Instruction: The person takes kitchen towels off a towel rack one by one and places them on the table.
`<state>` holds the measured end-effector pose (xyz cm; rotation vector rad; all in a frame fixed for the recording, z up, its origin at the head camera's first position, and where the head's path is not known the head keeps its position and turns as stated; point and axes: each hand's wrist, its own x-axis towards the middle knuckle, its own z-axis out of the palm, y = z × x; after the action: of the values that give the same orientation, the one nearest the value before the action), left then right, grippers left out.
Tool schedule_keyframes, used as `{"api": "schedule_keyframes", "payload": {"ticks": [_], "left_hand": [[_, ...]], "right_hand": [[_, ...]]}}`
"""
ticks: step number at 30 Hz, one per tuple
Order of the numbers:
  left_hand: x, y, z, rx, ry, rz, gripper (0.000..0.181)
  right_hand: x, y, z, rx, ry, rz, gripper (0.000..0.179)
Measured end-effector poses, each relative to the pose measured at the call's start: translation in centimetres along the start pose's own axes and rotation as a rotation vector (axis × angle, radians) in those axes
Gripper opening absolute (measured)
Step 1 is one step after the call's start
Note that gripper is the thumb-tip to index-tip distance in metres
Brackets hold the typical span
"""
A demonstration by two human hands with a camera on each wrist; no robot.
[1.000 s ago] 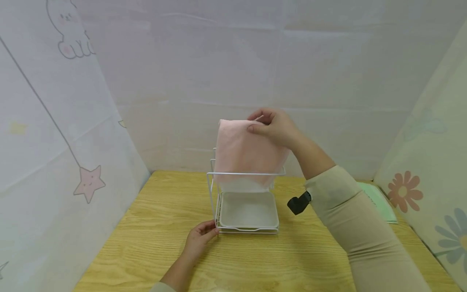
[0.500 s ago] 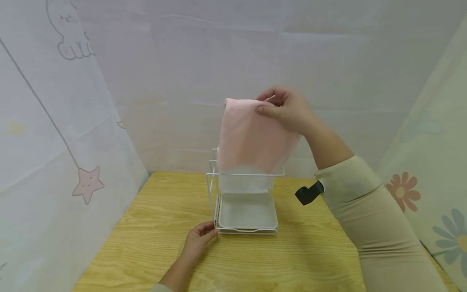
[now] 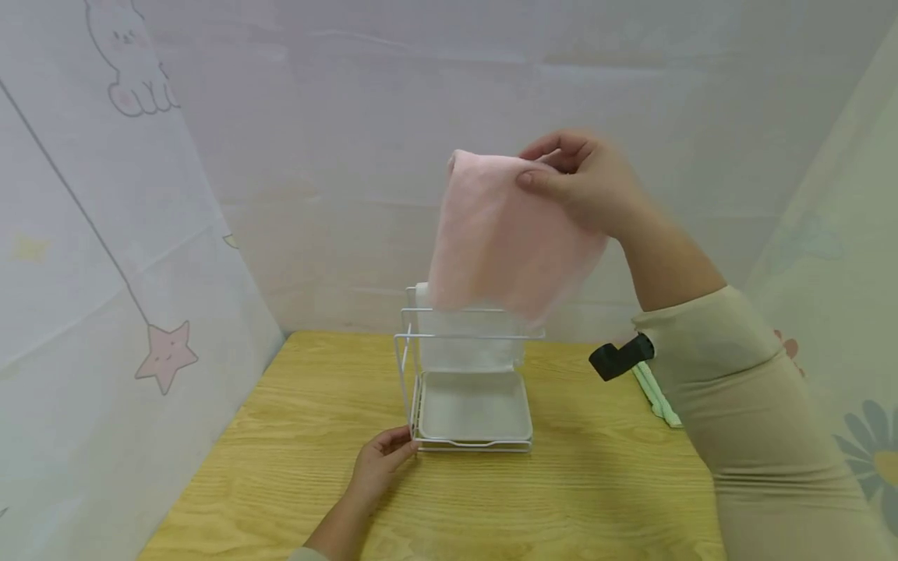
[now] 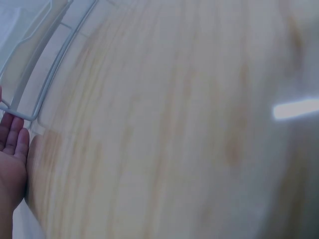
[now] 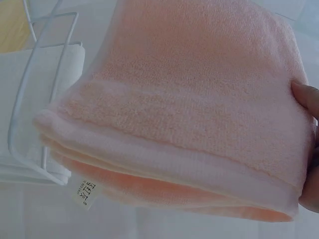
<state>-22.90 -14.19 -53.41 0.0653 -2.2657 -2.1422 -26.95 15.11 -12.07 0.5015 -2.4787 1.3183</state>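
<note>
My right hand (image 3: pixel 596 183) pinches the upper edge of a folded pink towel (image 3: pixel 508 241) between thumb and fingers. The towel hangs down above a white wire rack (image 3: pixel 466 444). Up close in the right wrist view, the towel (image 5: pixel 199 89) shows folded layers, a hemmed end and a small label (image 5: pixel 85 194). My left hand (image 3: pixel 382 460) grips the rack's front left bottom corner at the table. Only part of that left hand (image 4: pixel 12 159) shows in the left wrist view, its fingers at the wire. A white folded towel (image 3: pixel 470 354) stands in the back of the rack.
A pale shallow tray (image 3: pixel 477 405) lies in the rack's base. On the wooden table (image 3: pixel 316 405), a green folded cloth (image 3: pixel 655 397) lies at the right, partly behind my right sleeve. A black wrist mount (image 3: pixel 617 358) sticks out from that sleeve. Printed sheets surround the table.
My right hand has lifted the pink towel up and to the right, out from among the rack's wires to above them. My left hand stays at the rack's corner.
</note>
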Motion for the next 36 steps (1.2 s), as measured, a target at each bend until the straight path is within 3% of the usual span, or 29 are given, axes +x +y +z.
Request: {"api": "schedule_keyframes", "payload": {"ticks": [11, 16, 24, 36], "left_hand": [[0.1, 0.2, 0.0, -0.005, -0.011, -0.026, 0.042], [0.2, 0.1, 0.1, -0.003, 0.004, -0.012, 0.041], [0.5, 0.0, 0.0, -0.019, 0.005, -0.006, 0.04], [0.3, 0.1, -0.1, -0.003, 0.007, -0.001, 0.04]], "right_hand": [[-1.7, 1.2, -3.5, 0.025, 0.038, 0.015, 0.023], [-2.8, 2.6, -5.1, -0.007, 0.034, 0.042, 0.022], [-4.7, 5.0, -6.9, -0.076, 0.043, 0.017, 0.016], [-7.5, 8.6, -9.0, -0.142, 0.077, 0.099, 0.021]]}}
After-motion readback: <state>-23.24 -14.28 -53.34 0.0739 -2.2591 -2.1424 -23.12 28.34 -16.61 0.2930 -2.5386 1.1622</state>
